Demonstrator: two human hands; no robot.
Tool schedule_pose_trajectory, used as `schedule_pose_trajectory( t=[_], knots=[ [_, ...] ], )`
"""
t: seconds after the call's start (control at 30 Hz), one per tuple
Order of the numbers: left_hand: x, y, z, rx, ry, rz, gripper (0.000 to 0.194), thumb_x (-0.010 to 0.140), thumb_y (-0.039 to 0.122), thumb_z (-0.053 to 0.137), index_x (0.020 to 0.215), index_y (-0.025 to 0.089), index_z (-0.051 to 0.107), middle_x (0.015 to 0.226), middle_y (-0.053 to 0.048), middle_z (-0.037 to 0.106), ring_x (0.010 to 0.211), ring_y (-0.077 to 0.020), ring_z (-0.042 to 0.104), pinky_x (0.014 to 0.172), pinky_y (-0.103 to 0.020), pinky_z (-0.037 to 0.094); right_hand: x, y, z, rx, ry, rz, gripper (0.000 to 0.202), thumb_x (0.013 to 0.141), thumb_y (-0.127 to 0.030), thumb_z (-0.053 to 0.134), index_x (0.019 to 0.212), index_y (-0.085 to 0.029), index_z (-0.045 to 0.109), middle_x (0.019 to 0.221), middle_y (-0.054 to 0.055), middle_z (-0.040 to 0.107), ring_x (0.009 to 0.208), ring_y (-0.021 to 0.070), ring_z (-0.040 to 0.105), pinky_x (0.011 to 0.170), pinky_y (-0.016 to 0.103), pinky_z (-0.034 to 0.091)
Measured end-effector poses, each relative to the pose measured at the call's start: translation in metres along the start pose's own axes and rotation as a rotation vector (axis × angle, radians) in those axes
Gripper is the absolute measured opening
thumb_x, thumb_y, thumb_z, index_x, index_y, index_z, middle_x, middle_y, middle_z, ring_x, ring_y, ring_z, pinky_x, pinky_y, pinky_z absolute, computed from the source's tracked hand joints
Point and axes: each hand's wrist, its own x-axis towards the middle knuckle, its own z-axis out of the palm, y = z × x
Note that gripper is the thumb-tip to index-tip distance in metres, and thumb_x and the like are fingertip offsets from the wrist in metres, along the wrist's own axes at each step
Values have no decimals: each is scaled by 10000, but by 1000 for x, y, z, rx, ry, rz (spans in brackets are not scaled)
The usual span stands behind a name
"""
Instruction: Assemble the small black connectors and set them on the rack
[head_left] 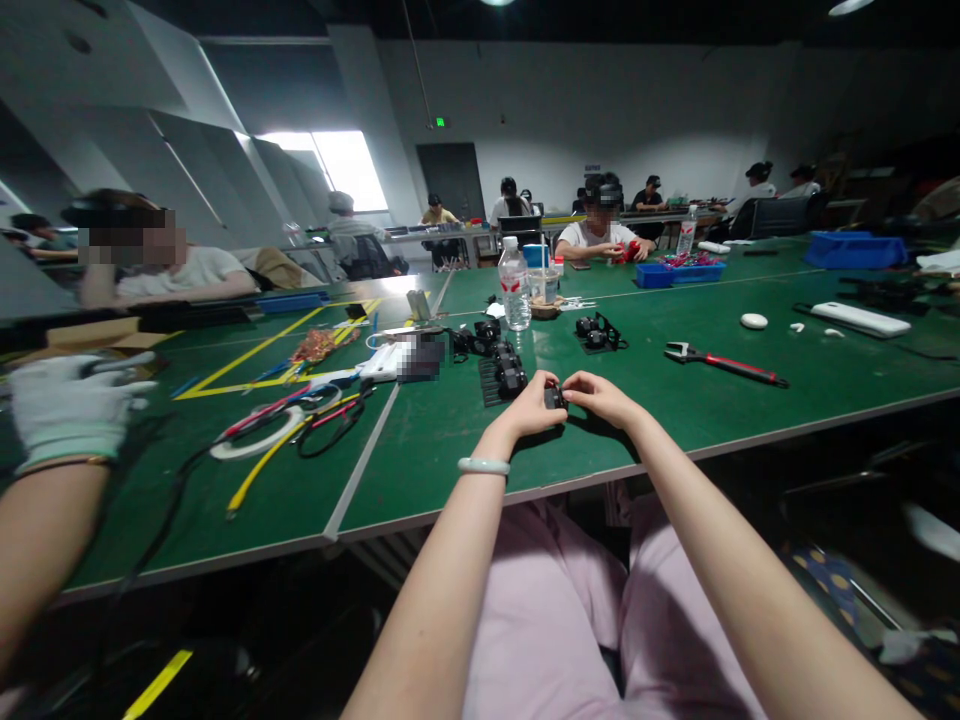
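Between my two hands, near the front edge of the green table, is a small black part (555, 398). My left hand (534, 403), with a pale bangle on its wrist, closes its fingers round the part from the left. From the right, my right hand (600, 397) pinches the same part with its fingertips. Just beyond my left hand lies a row of black pieces (510, 370) with a comb-like edge. Another black assembly (596, 332) rests farther back to the right. The part's details are too small to make out.
A water bottle (514, 285) and a cup (543, 287) stand ahead. Red-handled pliers (727, 366) lie at right, near a white power bank (861, 319). Cables and a white ring (257, 433) lie left, beside a co-worker's gloved hand (71, 405). A blue tray (679, 273) sits farther back.
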Motion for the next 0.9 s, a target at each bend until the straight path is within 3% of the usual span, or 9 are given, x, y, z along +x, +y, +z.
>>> schedule_pose_trajectory(
  t=[0.9],
  knots=[
    [0, 5, -1, -11, -7, -16, 434, 593, 165, 543, 984, 168, 354, 869, 5, 418, 737, -113, 446, 642, -228, 400, -1, -1, 0, -280, 65, -11, 264, 747, -419, 484, 774, -170, 567, 697, -17, 548, 676, 121, 463, 630, 232, 353]
  ],
)
